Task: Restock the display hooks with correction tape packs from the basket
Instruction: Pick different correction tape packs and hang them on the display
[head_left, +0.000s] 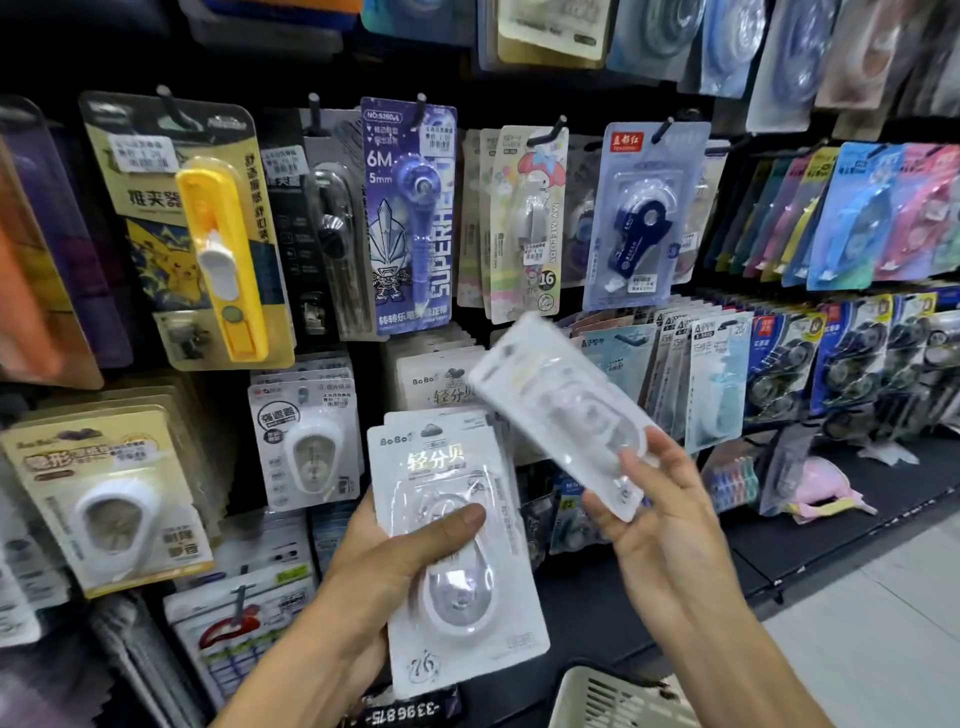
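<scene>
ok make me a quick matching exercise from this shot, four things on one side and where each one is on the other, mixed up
Things:
1. stack of white packs
2. single white pack
3. basket
4. yellow clip dispenser pack

Places:
A. hanging on a hook, upper left of the display
B. held tilted in the right hand
C. bottom edge of the view, below the hands
D. gripped in the left hand, thumb across the front

Pairs: 1-D, 2-B, 3-C, 4-A
</scene>
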